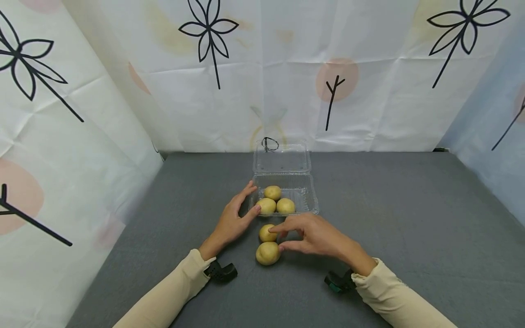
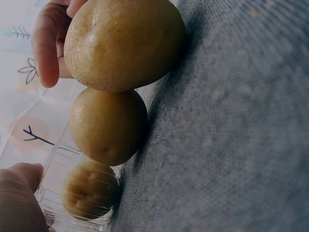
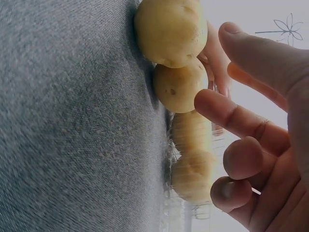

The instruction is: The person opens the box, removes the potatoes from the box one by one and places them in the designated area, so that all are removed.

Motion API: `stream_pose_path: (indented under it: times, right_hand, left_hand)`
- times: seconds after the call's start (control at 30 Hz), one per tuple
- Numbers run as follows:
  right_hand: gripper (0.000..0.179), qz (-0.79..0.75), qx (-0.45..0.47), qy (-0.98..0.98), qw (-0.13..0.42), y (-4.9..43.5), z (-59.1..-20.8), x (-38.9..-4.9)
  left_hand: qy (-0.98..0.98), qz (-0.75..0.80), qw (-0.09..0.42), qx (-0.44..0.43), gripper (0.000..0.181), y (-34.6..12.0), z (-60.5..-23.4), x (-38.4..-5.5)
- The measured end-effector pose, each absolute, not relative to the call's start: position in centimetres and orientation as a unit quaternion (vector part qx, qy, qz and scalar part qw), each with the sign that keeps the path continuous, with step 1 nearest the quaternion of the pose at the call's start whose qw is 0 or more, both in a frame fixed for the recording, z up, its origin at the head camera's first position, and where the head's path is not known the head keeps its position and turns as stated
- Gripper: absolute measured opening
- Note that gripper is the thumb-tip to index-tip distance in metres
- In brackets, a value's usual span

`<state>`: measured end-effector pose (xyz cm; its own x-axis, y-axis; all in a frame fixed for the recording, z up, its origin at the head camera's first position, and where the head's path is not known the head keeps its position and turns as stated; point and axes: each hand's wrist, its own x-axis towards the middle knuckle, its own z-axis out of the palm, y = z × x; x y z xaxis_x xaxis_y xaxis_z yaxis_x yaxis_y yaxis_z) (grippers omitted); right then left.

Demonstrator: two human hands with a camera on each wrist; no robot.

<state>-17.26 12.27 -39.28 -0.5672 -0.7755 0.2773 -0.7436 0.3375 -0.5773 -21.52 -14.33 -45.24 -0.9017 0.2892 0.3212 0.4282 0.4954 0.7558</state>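
Two potatoes stand in line on the grey cloth: the nearer potato (image 1: 268, 253) and, just beyond it, a smaller potato (image 1: 268, 233). My right hand (image 1: 313, 234) is at their right side, thumb and index finger spread apart. In the right wrist view its index fingertip (image 3: 205, 100) overlaps the smaller potato's edge, and nothing is gripped. Behind them sits a clear plastic clamshell box (image 1: 301, 196), lid up, with three potatoes (image 1: 285, 206) in its left part. My left hand (image 1: 234, 221) rests along the box's left side, fingers extended, thumb at the front corner.
The raised clear lid (image 1: 282, 159) leans towards the white patterned cloth (image 1: 369, 105) that hangs behind the table. Similar cloth hangs at both sides. The grey table cover (image 1: 389, 214) extends left and right of the box.
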Motion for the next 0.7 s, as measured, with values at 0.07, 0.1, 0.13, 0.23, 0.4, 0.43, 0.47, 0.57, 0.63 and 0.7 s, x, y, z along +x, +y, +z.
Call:
stream_pose_path:
  times: [0.07,0.1,0.13,0.23,0.4,0.43,0.47,0.57,0.63,0.7]
  right_hand:
    - [0.038,-0.341,-0.46,0.82,0.012,12.3,-39.3,-17.3]
    - [0.038,-0.344,-0.456,0.821,0.005,12.3,-39.3,-17.3]
    - [0.037,-0.348,-0.452,0.822,-0.002,12.3,-39.3,-17.4]
    - [0.034,-0.367,-0.437,0.821,-0.026,12.3,-39.3,-17.4]
    - [0.028,-0.392,-0.419,0.814,-0.088,12.3,-39.6,-17.8]
    - [0.027,-0.391,-0.415,0.814,-0.107,12.3,-39.7,-17.9]
    - [0.026,-0.39,-0.411,0.814,-0.127,12.4,-39.8,-18.0]
    - [0.025,-0.387,-0.395,0.812,-0.187,12.4,-40.3,-18.5]
    - [0.025,-0.389,-0.382,0.809,-0.219,12.5,-40.7,-18.9]
    - [0.024,-0.391,-0.367,0.81,-0.237,12.6,-41.0,-19.2]
  left_hand:
    - [-0.861,-0.458,0.076,-0.209,0.059,-14.3,-45.2,-21.5]
    - [-0.86,-0.459,0.076,-0.21,0.059,-14.3,-45.2,-21.6]
    - [-0.859,-0.46,0.075,-0.21,0.059,-14.3,-45.2,-21.6]
    - [-0.86,-0.46,0.073,-0.21,0.059,-14.3,-45.3,-21.6]
    - [-0.862,-0.456,0.073,-0.21,0.059,-14.3,-45.4,-21.7]
    - [-0.861,-0.457,0.074,-0.211,0.059,-14.3,-45.4,-21.7]
    - [-0.861,-0.457,0.074,-0.211,0.059,-14.4,-45.4,-21.7]
    - [-0.861,-0.458,0.073,-0.209,0.059,-14.4,-45.4,-21.7]
    - [-0.861,-0.458,0.073,-0.208,0.06,-14.4,-45.4,-21.7]
    - [-0.862,-0.457,0.073,-0.208,0.06,-14.3,-45.4,-21.7]
